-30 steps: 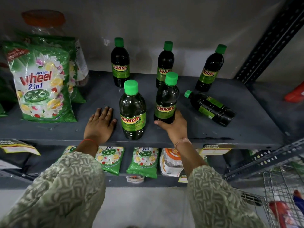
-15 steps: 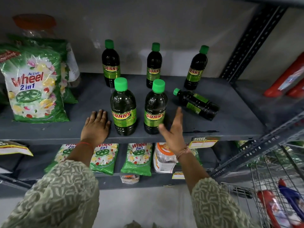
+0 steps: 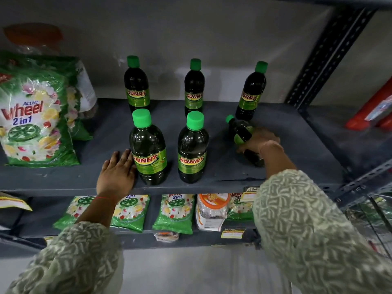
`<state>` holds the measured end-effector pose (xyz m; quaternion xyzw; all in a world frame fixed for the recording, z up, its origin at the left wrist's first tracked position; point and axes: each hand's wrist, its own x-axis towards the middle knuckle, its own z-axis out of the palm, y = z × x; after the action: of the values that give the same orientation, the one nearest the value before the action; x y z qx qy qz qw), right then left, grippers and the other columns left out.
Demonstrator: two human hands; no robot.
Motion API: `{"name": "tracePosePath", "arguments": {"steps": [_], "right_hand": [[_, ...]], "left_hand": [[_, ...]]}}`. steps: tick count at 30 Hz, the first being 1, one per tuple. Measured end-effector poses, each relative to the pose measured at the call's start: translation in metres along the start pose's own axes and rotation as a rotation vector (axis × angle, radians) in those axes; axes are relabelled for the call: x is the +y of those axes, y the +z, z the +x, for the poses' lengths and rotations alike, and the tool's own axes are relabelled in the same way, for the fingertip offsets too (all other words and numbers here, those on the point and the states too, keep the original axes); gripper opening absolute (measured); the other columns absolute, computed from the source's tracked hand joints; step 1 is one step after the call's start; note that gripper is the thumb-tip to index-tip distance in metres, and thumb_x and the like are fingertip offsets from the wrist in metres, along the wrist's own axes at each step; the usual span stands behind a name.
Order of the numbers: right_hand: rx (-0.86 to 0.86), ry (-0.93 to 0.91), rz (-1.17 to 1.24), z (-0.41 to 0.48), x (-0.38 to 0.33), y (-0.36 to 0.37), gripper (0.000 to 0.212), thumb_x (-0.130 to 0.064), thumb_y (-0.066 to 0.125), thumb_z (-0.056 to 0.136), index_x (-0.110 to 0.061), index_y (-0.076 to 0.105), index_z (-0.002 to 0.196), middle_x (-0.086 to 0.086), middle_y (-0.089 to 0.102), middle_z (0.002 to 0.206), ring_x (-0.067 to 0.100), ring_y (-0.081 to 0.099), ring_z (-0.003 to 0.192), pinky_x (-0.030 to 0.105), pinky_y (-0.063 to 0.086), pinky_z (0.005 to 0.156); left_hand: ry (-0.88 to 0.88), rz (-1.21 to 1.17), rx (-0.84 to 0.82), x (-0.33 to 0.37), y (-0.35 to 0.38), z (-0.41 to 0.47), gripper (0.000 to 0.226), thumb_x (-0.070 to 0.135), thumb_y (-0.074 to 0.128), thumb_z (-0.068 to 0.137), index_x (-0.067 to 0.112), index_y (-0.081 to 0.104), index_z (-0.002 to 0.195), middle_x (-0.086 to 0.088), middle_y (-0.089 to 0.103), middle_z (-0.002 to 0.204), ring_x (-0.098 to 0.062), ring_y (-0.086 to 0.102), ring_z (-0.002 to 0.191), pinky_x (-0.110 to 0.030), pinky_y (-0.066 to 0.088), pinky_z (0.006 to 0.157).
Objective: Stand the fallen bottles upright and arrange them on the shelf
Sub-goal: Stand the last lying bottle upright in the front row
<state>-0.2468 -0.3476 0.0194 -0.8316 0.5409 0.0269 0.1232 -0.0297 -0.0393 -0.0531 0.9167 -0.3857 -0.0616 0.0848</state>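
Dark Sunny bottles with green caps stand on the grey shelf (image 3: pixel 286 132). Three are upright at the back: left (image 3: pixel 136 85), middle (image 3: pixel 193 88), right (image 3: pixel 251 92). Two more stand in front, one at the left (image 3: pixel 148 149) and one in the middle (image 3: pixel 192 149). A sixth bottle (image 3: pixel 239 130) lies on its side at the right, cap pointing back-left. My right hand (image 3: pixel 259 142) is closed around its body. My left hand (image 3: pixel 117 172) rests flat on the shelf, touching the front-left bottle.
A large Wheel detergent bag (image 3: pixel 31 124) stands at the shelf's left, with a jar behind it. Smaller detergent packets (image 3: pixel 172 211) line the lower shelf. A slotted upright (image 3: pixel 326 54) bounds the right side. Red packs (image 3: pixel 373 109) lie beyond it.
My right hand let go of the front-middle bottle, swung right and closed on the fallen bottle. My left hand stayed on the shelf beside the front-left bottle.
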Motion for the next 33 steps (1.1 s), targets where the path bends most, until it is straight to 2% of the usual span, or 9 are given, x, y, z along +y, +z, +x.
{"name": "tracePosePath", "arguments": {"steps": [3, 7, 11, 14, 17, 21, 24, 28, 33], "right_hand": [[0.232, -0.003, 0.174, 0.0, -0.01, 0.012, 0.084, -0.047, 0.082, 0.049, -0.012, 0.049, 0.117, 0.015, 0.06, 0.119, 0.034, 0.052, 0.113, 0.042, 0.039, 0.096], [0.506, 0.0, 0.809, -0.02, -0.042, 0.028, 0.09, -0.043, 0.086, 0.047, -0.001, 0.044, 0.115, 0.02, 0.054, 0.117, 0.036, 0.051, 0.11, 0.048, 0.043, 0.095], [0.581, -0.075, 0.997, -0.036, -0.057, 0.052, 0.097, -0.03, 0.088, 0.048, -0.001, 0.039, 0.126, 0.021, 0.045, 0.119, 0.03, 0.046, 0.109, 0.03, 0.036, 0.093], [0.554, -0.116, 1.049, -0.038, -0.058, 0.062, 0.086, -0.025, 0.085, 0.055, -0.003, 0.041, 0.126, 0.02, 0.046, 0.119, 0.027, 0.048, 0.109, 0.018, 0.034, 0.088], [0.42, -0.141, 1.192, -0.039, -0.052, 0.06, 0.076, -0.011, 0.077, 0.062, -0.008, 0.039, 0.128, 0.013, 0.056, 0.115, 0.023, 0.056, 0.1, 0.029, 0.047, 0.087], [0.348, -0.198, 1.192, -0.041, -0.047, 0.059, 0.097, -0.009, 0.083, 0.058, -0.014, 0.026, 0.137, 0.004, 0.048, 0.125, 0.018, 0.049, 0.113, 0.015, 0.043, 0.094], [0.442, -0.136, 1.001, -0.041, -0.05, 0.066, 0.1, -0.027, 0.091, 0.043, -0.007, 0.038, 0.127, 0.015, 0.048, 0.126, 0.03, 0.044, 0.12, 0.042, 0.038, 0.104], [0.28, -0.138, 1.156, -0.039, -0.038, 0.066, 0.069, -0.008, 0.085, 0.055, -0.004, 0.044, 0.111, 0.013, 0.058, 0.111, 0.028, 0.057, 0.103, 0.032, 0.047, 0.086], [-0.033, -0.242, 1.168, -0.023, -0.016, 0.063, 0.059, 0.008, 0.068, 0.07, -0.009, 0.048, 0.123, 0.014, 0.057, 0.125, 0.03, 0.051, 0.119, 0.052, 0.037, 0.107]], "left_hand": [[-0.012, -0.015, 0.014, 0.002, -0.002, -0.001, 0.069, 0.038, 0.014, 0.079, 0.017, 0.018, 0.144, -0.003, 0.019, 0.157, -0.028, 0.01, 0.145, -0.043, 0.013, 0.117], [-0.006, 0.002, 0.018, 0.002, -0.003, -0.002, 0.065, 0.035, 0.018, 0.082, 0.016, 0.02, 0.144, -0.004, 0.022, 0.156, -0.028, 0.011, 0.145, -0.044, 0.013, 0.117], [-0.015, 0.0, 0.022, 0.004, -0.003, -0.002, 0.069, 0.035, 0.013, 0.077, 0.016, 0.022, 0.143, -0.005, 0.023, 0.155, -0.027, 0.012, 0.145, -0.044, 0.014, 0.117], [-0.012, 0.013, 0.02, 0.003, -0.002, -0.001, 0.07, 0.035, 0.013, 0.077, 0.016, 0.021, 0.143, -0.005, 0.022, 0.156, -0.027, 0.011, 0.145, -0.044, 0.014, 0.118], [-0.01, 0.027, 0.011, 0.003, -0.002, -0.001, 0.07, 0.035, 0.012, 0.077, 0.016, 0.02, 0.144, -0.004, 0.022, 0.156, -0.027, 0.011, 0.145, -0.044, 0.014, 0.118], [-0.016, 0.021, 0.011, 0.006, -0.004, -0.002, 0.071, 0.035, 0.011, 0.076, 0.016, 0.018, 0.144, -0.004, 0.02, 0.156, -0.026, 0.01, 0.146, -0.042, 0.012, 0.118], [-0.016, 0.034, -0.002, 0.004, -0.003, -0.002, 0.071, 0.037, 0.009, 0.076, 0.017, 0.016, 0.144, -0.002, 0.017, 0.157, -0.025, 0.008, 0.146, -0.042, 0.011, 0.119], [-0.014, 0.034, -0.011, 0.002, -0.002, 0.0, 0.067, 0.038, 0.009, 0.081, 0.019, 0.013, 0.145, -0.002, 0.014, 0.158, -0.025, 0.006, 0.146, -0.042, 0.01, 0.119], [-0.021, 0.013, -0.003, 0.002, 0.0, 0.001, 0.053, 0.028, 0.024, 0.094, 0.018, 0.012, 0.145, -0.002, 0.013, 0.158, -0.024, 0.006, 0.146, -0.041, 0.01, 0.119]]}}
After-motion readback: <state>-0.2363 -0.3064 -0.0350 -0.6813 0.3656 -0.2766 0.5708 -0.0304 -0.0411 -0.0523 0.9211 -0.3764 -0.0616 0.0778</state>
